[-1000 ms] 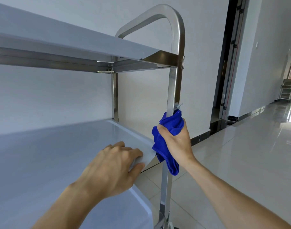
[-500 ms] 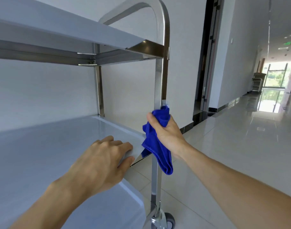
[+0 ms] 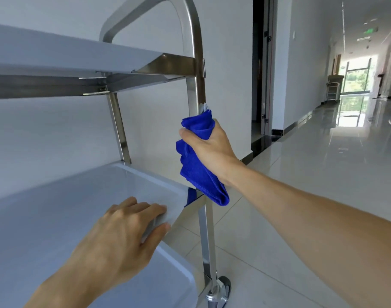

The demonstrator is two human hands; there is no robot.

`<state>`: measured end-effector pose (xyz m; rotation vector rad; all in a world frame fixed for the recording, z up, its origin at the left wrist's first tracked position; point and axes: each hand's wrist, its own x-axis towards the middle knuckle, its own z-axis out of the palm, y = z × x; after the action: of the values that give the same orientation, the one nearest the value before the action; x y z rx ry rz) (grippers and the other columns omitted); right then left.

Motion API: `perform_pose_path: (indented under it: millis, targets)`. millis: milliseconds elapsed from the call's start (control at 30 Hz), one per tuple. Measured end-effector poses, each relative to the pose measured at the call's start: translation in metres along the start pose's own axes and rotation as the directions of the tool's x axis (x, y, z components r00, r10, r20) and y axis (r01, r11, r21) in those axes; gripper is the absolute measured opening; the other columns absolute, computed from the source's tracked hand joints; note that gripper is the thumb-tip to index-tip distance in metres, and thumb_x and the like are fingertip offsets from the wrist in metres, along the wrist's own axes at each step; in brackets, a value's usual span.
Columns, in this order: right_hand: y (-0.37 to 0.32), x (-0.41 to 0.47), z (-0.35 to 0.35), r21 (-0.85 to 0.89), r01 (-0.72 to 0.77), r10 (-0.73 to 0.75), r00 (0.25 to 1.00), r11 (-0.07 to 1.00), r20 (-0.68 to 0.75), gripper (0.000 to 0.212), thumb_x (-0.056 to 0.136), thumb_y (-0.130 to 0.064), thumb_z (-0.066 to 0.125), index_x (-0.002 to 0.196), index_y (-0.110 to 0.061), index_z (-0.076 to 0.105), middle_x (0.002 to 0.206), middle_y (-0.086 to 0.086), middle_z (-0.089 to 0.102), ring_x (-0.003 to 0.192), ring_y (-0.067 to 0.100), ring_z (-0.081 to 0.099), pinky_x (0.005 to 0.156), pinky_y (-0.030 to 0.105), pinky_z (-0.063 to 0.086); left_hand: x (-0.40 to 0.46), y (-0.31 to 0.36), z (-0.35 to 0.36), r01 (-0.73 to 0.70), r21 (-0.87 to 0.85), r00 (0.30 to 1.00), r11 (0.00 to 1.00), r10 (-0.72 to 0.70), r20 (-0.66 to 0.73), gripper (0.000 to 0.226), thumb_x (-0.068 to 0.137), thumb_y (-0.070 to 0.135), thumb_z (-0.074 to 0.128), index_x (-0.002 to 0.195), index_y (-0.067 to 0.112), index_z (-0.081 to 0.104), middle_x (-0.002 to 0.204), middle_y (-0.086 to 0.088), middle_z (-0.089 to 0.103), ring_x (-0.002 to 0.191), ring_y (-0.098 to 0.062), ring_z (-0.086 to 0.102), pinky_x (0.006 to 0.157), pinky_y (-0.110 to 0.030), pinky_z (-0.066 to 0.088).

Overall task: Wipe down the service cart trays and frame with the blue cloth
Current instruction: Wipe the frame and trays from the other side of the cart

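The service cart's steel frame post [image 3: 195,52] rises at centre and bends into a handle at the top. My right hand [image 3: 209,147] grips the blue cloth [image 3: 196,170] wrapped round this post, between the upper tray [image 3: 56,54] and the middle tray [image 3: 56,207]. The cloth's lower end hangs down past the middle tray's corner. My left hand [image 3: 121,238] holds the front right rim of the middle tray, fingers curled over its edge and thumb under it. A third white tray [image 3: 174,283] shows below, beside the caster wheel [image 3: 223,287].
A white wall stands behind the cart. To the right runs a long glossy tiled corridor [image 3: 312,174] with a dark doorway [image 3: 260,70] and another cart [image 3: 333,90] far down by a window.
My right hand has slid the blue cloth upward along the post. My view has swung to the right and down, showing more of the corridor and the wheel. My left hand keeps its hold.
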<state>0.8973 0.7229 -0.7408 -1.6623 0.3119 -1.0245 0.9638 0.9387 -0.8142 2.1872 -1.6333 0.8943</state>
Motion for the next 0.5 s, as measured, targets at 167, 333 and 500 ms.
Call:
perform_pose_path:
  millis: [167,333,500]
  targets:
    - [0.003,-0.015,-0.011,0.051,0.006,-0.01,0.998,0.999,0.064,0.024,0.085,-0.037,0.073,0.099,-0.022,0.06,0.086,-0.002,0.069,0.078,0.017,0.068,0.081,0.036,0.056,-0.015,0.019,-0.024,0.051,-0.032,0.994,0.998,-0.048,0.102,0.047,0.096,0.056,0.039,0.12,0.028,0.068,0.091,0.021,0.068,0.082,-0.01,0.061,0.065,-0.022,0.05]
    - [-0.007,-0.036,-0.024,0.051,0.02,-0.025,0.995,0.999,0.097,0.018,0.087,-0.033,0.069,0.096,-0.024,0.057,0.077,-0.005,0.066,0.072,0.016,0.066,0.074,0.037,0.056,-0.019,0.04,-0.051,0.176,-0.109,0.963,0.978,-0.148,0.225,0.04,0.098,0.055,0.043,0.125,0.034,0.065,0.118,0.027,0.064,0.104,-0.002,0.063,0.086,-0.02,0.048]
    - [-0.024,-0.07,-0.044,0.078,-0.019,0.004,0.98,0.997,0.198,0.018,0.086,-0.029,0.071,0.095,-0.024,0.056,0.073,-0.006,0.066,0.066,0.013,0.065,0.07,0.039,0.057,0.001,0.092,-0.112,0.386,-0.261,0.921,0.885,-0.383,0.067,0.03,0.089,0.059,0.044,0.105,0.046,0.067,0.111,0.036,0.064,0.098,0.009,0.063,0.081,-0.003,0.043]
